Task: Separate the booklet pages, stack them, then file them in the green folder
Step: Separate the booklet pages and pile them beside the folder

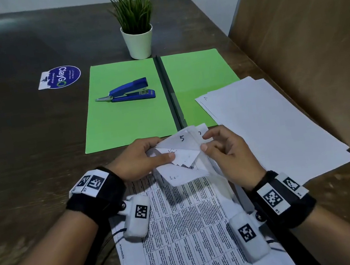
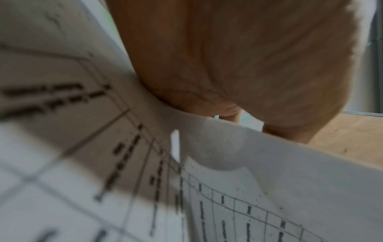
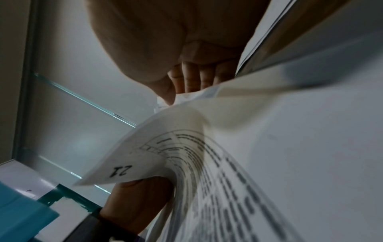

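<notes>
Booklet (image 1: 187, 209) lay just before the open green folder (image 1: 125, 107); left hand (image 1: 137, 160) and right hand (image 1: 225, 147) pinched its folded-back corner, apparently mid-separation. Next, freeing one page cleanly for the loose stack (image 1: 269, 123) beside the folder.

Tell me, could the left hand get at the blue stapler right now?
Probably not yet: the left hand is pinching the booklet along with the right hand. The path to the stapler on the green folder looks clear.

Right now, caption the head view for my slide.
Both hands pinch the booklet's folded corner before an open green folder.
</notes>
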Demonstrator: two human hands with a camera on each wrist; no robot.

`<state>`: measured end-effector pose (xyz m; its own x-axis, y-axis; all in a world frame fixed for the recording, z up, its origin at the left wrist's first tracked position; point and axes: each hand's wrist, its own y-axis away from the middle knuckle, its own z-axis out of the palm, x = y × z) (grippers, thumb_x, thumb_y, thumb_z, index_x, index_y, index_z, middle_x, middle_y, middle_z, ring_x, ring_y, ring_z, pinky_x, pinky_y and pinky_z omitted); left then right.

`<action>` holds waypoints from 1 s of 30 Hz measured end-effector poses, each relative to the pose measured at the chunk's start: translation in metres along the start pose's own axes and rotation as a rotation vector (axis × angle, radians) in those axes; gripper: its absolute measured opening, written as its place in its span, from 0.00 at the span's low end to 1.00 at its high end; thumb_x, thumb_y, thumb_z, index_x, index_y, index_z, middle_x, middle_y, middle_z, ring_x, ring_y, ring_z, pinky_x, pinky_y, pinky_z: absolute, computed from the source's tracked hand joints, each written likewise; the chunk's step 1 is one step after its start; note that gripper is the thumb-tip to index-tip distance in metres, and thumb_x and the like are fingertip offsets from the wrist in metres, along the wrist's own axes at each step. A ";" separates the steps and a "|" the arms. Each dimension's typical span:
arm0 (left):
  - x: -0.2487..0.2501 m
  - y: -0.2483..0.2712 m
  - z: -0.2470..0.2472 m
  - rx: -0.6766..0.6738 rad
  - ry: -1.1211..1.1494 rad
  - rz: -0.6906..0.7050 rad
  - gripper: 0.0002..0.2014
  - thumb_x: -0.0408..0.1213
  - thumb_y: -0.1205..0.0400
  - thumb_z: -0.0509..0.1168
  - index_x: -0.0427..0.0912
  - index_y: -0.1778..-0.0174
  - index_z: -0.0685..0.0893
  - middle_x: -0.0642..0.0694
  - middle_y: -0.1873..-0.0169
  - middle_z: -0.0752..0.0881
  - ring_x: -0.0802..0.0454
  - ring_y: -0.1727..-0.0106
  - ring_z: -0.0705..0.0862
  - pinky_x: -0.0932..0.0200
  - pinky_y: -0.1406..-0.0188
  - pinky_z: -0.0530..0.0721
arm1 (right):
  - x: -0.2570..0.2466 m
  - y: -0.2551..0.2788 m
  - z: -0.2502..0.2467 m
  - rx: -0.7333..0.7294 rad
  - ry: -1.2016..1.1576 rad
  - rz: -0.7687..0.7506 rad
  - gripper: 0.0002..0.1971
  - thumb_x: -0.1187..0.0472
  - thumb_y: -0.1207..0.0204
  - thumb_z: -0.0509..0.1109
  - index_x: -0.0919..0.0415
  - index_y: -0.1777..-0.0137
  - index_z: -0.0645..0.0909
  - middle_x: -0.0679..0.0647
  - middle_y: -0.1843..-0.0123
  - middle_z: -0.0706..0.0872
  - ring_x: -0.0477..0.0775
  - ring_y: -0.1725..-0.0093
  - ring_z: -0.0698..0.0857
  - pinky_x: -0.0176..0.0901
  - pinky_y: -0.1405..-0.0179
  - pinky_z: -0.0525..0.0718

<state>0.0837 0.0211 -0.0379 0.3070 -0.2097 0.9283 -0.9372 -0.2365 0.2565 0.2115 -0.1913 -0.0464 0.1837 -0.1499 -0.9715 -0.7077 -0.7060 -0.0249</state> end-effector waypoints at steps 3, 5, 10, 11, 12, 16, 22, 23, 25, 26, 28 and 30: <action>0.001 0.001 0.001 0.000 0.028 -0.006 0.07 0.37 0.18 0.74 0.50 0.45 0.91 0.48 0.50 0.94 0.49 0.49 0.93 0.51 0.45 0.87 | -0.002 -0.001 0.005 0.073 0.102 -0.027 0.10 0.57 0.27 0.80 0.48 0.54 0.81 0.45 0.62 0.83 0.47 0.63 0.81 0.41 0.59 0.83; 0.000 0.000 0.000 0.018 0.039 -0.018 0.07 0.40 0.18 0.74 0.49 0.46 0.92 0.44 0.50 0.94 0.40 0.47 0.92 0.42 0.42 0.87 | -0.007 -0.003 0.012 0.112 0.176 -0.047 0.11 0.53 0.31 0.84 0.51 0.61 0.82 0.44 0.65 0.83 0.45 0.67 0.80 0.42 0.65 0.83; 0.000 -0.004 0.003 0.086 -0.060 0.016 0.07 0.41 0.16 0.71 0.47 0.53 0.94 0.38 0.58 0.92 0.48 0.61 0.85 0.52 0.55 0.81 | -0.027 -0.004 0.030 0.166 0.356 -0.239 0.14 0.60 0.31 0.83 0.58 0.71 0.81 0.45 0.70 0.81 0.44 0.70 0.77 0.35 0.73 0.75; 0.001 -0.004 0.003 0.099 -0.067 0.026 0.06 0.38 0.16 0.71 0.45 0.55 0.94 0.40 0.63 0.91 0.52 0.64 0.83 0.55 0.57 0.79 | -0.029 -0.004 0.031 0.172 0.396 -0.285 0.15 0.60 0.30 0.82 0.58 0.72 0.80 0.45 0.71 0.80 0.46 0.70 0.77 0.37 0.72 0.76; 0.002 -0.004 0.004 0.119 -0.071 0.038 0.06 0.35 0.16 0.72 0.44 0.57 0.93 0.44 0.66 0.90 0.54 0.66 0.82 0.55 0.60 0.78 | -0.029 -0.005 0.031 0.175 0.432 -0.326 0.16 0.60 0.29 0.80 0.57 0.73 0.78 0.46 0.72 0.79 0.47 0.71 0.76 0.40 0.71 0.77; 0.001 -0.004 0.002 0.186 -0.007 0.131 0.08 0.30 0.21 0.76 0.42 0.53 0.84 0.47 0.58 0.90 0.50 0.56 0.87 0.45 0.52 0.87 | -0.028 -0.006 0.027 0.162 0.494 -0.412 0.15 0.59 0.24 0.74 0.57 0.71 0.77 0.48 0.71 0.77 0.49 0.71 0.74 0.48 0.71 0.77; 0.003 -0.002 0.004 0.201 0.041 0.205 0.13 0.23 0.23 0.76 0.43 0.59 0.80 0.35 0.52 0.89 0.50 0.50 0.87 0.42 0.45 0.88 | -0.020 -0.007 0.022 0.110 0.477 -0.349 0.13 0.62 0.19 0.71 0.59 0.67 0.81 0.47 0.69 0.78 0.48 0.67 0.75 0.41 0.67 0.75; 0.003 -0.001 0.004 0.200 0.027 0.212 0.12 0.25 0.24 0.77 0.43 0.59 0.82 0.34 0.51 0.89 0.48 0.50 0.88 0.41 0.42 0.87 | -0.019 -0.007 0.021 0.095 0.479 -0.323 0.14 0.62 0.19 0.70 0.59 0.67 0.80 0.48 0.69 0.78 0.48 0.66 0.75 0.41 0.67 0.74; 0.002 -0.002 0.004 0.202 0.003 0.216 0.10 0.29 0.25 0.79 0.47 0.62 0.86 0.36 0.53 0.91 0.43 0.49 0.90 0.39 0.39 0.86 | -0.017 -0.007 0.020 0.079 0.466 -0.283 0.15 0.63 0.17 0.69 0.58 0.68 0.78 0.46 0.70 0.76 0.46 0.67 0.74 0.37 0.68 0.72; 0.002 -0.003 0.004 0.200 -0.008 0.213 0.09 0.31 0.25 0.80 0.48 0.63 0.87 0.37 0.54 0.92 0.40 0.47 0.90 0.38 0.38 0.85 | -0.017 -0.008 0.020 0.082 0.451 -0.276 0.15 0.64 0.17 0.69 0.57 0.67 0.78 0.44 0.70 0.75 0.44 0.67 0.74 0.34 0.69 0.71; 0.001 -0.004 0.003 0.191 -0.018 0.195 0.08 0.31 0.25 0.80 0.48 0.63 0.91 0.41 0.55 0.93 0.39 0.47 0.90 0.39 0.38 0.85 | -0.016 -0.008 0.020 0.111 0.400 -0.269 0.11 0.64 0.18 0.70 0.56 0.63 0.85 0.40 0.69 0.79 0.39 0.67 0.77 0.28 0.67 0.73; 0.002 -0.004 0.002 0.185 -0.021 0.172 0.05 0.30 0.23 0.78 0.45 0.60 0.94 0.45 0.55 0.94 0.45 0.48 0.91 0.44 0.38 0.87 | -0.016 -0.009 0.019 0.159 0.348 -0.280 0.04 0.61 0.20 0.74 0.56 0.52 0.91 0.39 0.61 0.85 0.38 0.62 0.82 0.29 0.60 0.78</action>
<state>0.0886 0.0194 -0.0381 0.1510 -0.2812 0.9477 -0.9303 -0.3646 0.0400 0.2019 -0.1697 -0.0352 0.5806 -0.2114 -0.7863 -0.6892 -0.6417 -0.3364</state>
